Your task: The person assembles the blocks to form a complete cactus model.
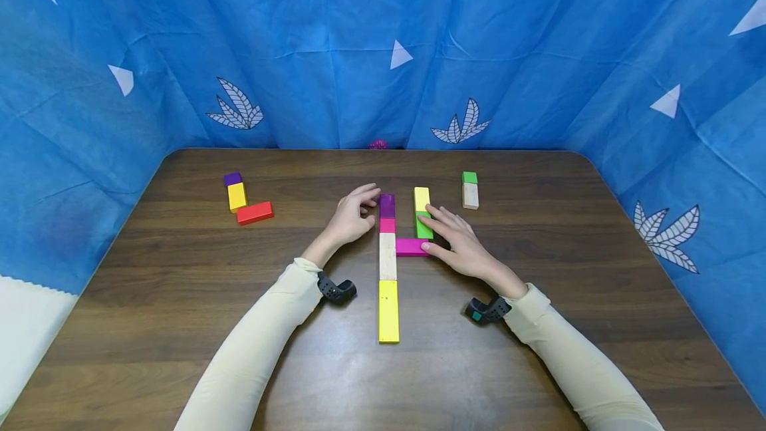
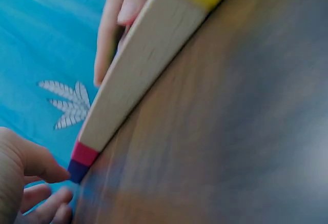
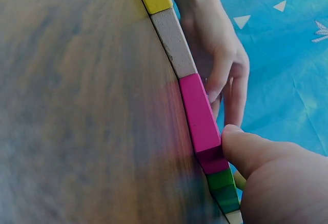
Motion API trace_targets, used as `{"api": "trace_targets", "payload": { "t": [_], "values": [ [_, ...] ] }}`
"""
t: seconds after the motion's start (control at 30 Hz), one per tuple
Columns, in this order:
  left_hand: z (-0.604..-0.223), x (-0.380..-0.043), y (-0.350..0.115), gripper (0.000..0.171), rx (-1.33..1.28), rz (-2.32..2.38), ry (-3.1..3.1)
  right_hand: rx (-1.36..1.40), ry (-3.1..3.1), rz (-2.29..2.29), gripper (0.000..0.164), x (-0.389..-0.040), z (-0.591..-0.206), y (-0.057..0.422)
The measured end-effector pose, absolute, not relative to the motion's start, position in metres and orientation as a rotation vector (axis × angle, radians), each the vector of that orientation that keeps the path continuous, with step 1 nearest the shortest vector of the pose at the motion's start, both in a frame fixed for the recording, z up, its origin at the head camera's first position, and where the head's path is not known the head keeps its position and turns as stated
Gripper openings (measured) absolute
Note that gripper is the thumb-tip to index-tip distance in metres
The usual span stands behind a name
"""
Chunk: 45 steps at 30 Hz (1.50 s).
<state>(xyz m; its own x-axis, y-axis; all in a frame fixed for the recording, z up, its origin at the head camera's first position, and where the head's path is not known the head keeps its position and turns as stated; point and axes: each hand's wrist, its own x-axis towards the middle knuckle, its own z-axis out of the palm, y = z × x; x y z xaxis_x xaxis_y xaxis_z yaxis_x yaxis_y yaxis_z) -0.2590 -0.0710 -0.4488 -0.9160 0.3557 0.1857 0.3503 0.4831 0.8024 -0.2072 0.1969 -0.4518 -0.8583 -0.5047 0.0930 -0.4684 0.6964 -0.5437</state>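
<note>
A straight row of blocks lies on the brown table: purple (image 1: pixel 387 205) at the far end, then pink (image 1: pixel 387 225), plain wood (image 1: pixel 387 257) and long yellow (image 1: pixel 388 311). A magenta block (image 1: pixel 410 247) runs out rightward from the plain one. Beyond its right end lie a green block (image 1: pixel 423 226) and a yellow block (image 1: pixel 421 198) in line. My left hand (image 1: pixel 352 215) is beside the purple block, fingers loosely bent, holding nothing. With fairly straight fingers, my right hand (image 1: pixel 461 245) touches the green block; its thumb (image 3: pixel 238 142) rests at the magenta block's end.
At the left lie a purple block (image 1: pixel 232 179), a yellow block (image 1: pixel 237 197) and a red block (image 1: pixel 255 213). Farther right, a green block (image 1: pixel 469 177) adjoins a plain wood block (image 1: pixel 470 196). A blue patterned cloth (image 1: pixel 335 32) hangs behind the table (image 1: pixel 538 218).
</note>
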Motion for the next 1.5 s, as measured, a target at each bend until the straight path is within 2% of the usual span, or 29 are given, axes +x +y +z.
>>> {"api": "trace_targets", "payload": {
  "t": [0.2, 0.6, 0.9, 1.5],
  "values": [
    [-0.452, -0.230, -0.080, 0.063, 0.818, 1.416, 2.791, -0.813, 2.834, -0.882, 0.058, -0.207, -0.453, 0.197],
    [-0.459, -0.162, -0.088, 0.091, 1.146, 0.931, 2.840, -0.802, 2.832, -0.869, 0.058, -0.207, -0.452, 0.197],
    [-0.460, -0.156, -0.087, 0.091, 1.180, 0.767, 2.859, -0.780, 2.831, -0.876, 0.059, -0.206, -0.449, 0.198],
    [-0.460, -0.154, -0.087, 0.092, 1.172, 0.757, 2.851, -0.770, 2.827, -0.988, 0.058, -0.204, -0.446, 0.200]
  ]
}}
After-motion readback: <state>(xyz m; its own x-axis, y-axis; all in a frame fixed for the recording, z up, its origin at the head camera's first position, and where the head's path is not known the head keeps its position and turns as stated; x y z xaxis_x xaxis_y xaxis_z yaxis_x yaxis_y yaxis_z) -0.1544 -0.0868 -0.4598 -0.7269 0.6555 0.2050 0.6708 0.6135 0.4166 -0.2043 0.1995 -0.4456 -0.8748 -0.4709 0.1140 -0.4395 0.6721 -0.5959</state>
